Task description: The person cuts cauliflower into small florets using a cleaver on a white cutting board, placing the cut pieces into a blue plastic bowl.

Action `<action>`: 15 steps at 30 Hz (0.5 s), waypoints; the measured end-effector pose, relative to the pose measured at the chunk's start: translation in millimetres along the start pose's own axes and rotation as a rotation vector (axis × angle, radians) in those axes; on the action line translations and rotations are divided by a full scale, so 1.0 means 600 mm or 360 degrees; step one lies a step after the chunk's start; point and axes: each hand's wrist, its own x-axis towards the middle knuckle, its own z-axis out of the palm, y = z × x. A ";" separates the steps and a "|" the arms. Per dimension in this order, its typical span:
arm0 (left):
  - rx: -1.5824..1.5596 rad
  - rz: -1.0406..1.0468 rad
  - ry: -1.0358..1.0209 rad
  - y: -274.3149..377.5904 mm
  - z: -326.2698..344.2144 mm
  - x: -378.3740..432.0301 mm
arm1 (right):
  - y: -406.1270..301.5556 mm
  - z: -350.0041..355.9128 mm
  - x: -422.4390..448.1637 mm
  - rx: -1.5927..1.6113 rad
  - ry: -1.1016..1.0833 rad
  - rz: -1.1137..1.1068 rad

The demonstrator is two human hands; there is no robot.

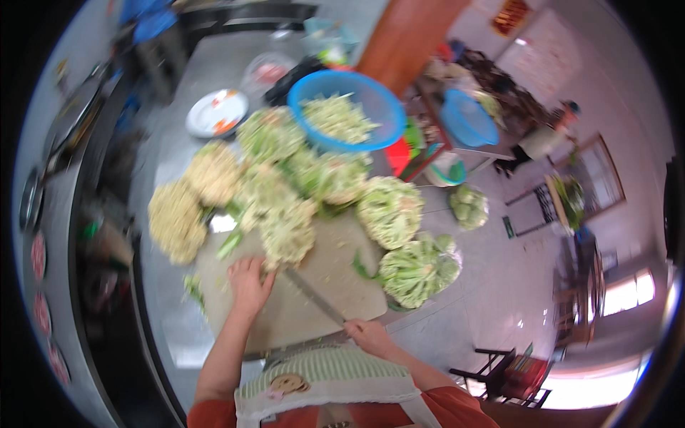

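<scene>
My right hand (pixel 369 336) grips the handle of a kitchen knife (pixel 316 295), whose blade slants over the cutting board (pixel 332 267) with its far end near a cut cauliflower piece (pixel 289 230). My left hand (pixel 250 282) rests at the board's left part, fingers spread, by the lower edge of that piece; whether it touches it I cannot tell. Several cauliflower heads surround the board: pale ones (pixel 176 222) on the left, and leafy, stem-up ones (pixel 390 211) behind and to the right. Beyond them, a blue plastic basin (pixel 347 140) holds cut pale green pieces (pixel 340 119).
A white bowl (pixel 217 113) with orange bits stands at the back left of the metal table (pixel 206 59). A black plastic bag (pixel 294 80) lies beside the basin. Another wrapped cauliflower (pixel 469 207) is farther right. Two other people (pixel 152 32) are in the background.
</scene>
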 end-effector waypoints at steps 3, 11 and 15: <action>0.0082 0.0098 -0.0009 0.003 0.038 0.031 | 0.016 -0.002 0.000 0.0029 0.0039 -0.0034; 0.0023 0.0201 -0.0003 0.034 0.059 -0.013 | 0.050 0.013 -0.014 0.0120 0.0140 -0.0004; 0.0036 0.0256 0.0149 0.034 0.057 -0.044 | 0.041 0.006 -0.017 0.0175 0.0162 0.0050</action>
